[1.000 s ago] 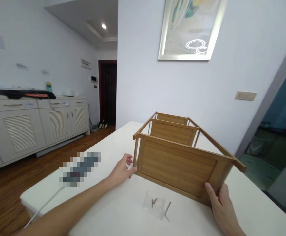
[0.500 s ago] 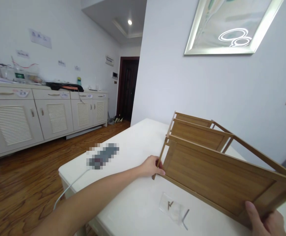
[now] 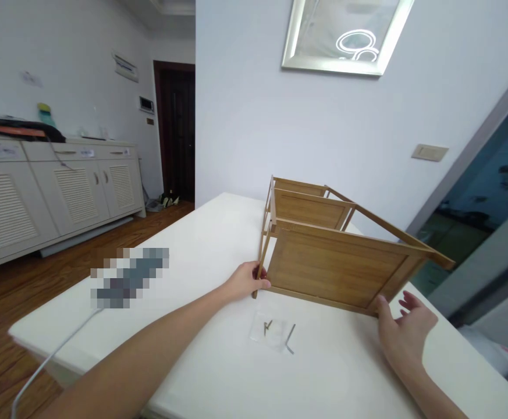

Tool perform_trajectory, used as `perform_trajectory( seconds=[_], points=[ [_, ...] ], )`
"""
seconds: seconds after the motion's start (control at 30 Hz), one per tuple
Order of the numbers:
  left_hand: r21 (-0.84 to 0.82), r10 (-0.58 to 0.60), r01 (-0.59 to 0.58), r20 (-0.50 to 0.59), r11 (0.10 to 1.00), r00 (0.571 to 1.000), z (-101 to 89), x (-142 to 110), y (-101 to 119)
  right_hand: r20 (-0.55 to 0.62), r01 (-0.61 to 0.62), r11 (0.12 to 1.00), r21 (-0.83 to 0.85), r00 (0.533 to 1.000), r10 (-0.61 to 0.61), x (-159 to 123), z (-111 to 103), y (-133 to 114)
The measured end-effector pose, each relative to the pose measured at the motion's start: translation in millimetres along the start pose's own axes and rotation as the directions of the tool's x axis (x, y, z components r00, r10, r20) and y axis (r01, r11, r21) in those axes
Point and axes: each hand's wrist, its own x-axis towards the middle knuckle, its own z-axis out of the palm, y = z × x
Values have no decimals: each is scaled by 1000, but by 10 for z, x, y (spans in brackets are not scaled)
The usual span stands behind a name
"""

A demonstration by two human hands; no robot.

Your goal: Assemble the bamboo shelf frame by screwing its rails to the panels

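Note:
A brown wooden shelf rack (image 3: 327, 265) with several panels lies on its side on the white table (image 3: 192, 244). My left hand (image 3: 247, 279) is closed round the rack's near left leg, close to the tabletop. At the lower right corner of the nearest panel is my right hand (image 3: 404, 329), its fingers apart. Its thumb is at the panel's edge; whether it touches cannot be made out. In front of the rack lies a clear plastic bag (image 3: 277, 336) with a few small screws (image 3: 266, 327) on or in it. Beside it rests an Allen key (image 3: 290, 339).
A blurred-out dark object (image 3: 134, 278) with a white cable (image 3: 55, 352) lies on the table's left side. A white wall with a framed picture (image 3: 345, 67) stands behind. White cabinets (image 3: 70, 186) and a dark door (image 3: 177, 128) are at the left.
My view has turned right. My right hand has loosened from the rack's right end, its fingers now spread. My left hand keeps its hold on the leg.

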Motion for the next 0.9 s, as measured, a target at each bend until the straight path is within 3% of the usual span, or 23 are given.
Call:
perform_trajectory(
  seconds=[0.1,0.2,0.33,0.43,0.5,0.6,0.77,0.9],
  points=[
    [-1,-4,4,-7,1000,1000,13,-3,-41,-40,120,992,-31,992,-121,-109,-31,-59],
    [-33,0,0,7,999,1000,19,-13,-41,58,324,946,22,944,-325,-265,15,-216],
    [-60,20,-18,44,998,999,9,-26,-4,297,497,845,198,791,-535,-505,152,-519],
    [-85,28,-22,64,996,998,-8,-25,16,374,546,767,337,669,-642,-633,276,-758],
    [-142,40,-31,59,989,997,-24,-23,27,388,561,733,385,622,-680,-677,374,-889],
    [-214,39,-29,43,976,998,-59,-33,56,388,548,715,435,602,-698,-696,532,-997],
    [-284,-8,29,76,958,997,-119,-75,114,384,460,759,461,668,-638,-686,656,-976],
    [-293,-11,42,108,955,994,-136,-82,140,431,481,751,453,620,-656,-691,618,-977]
  ],
)
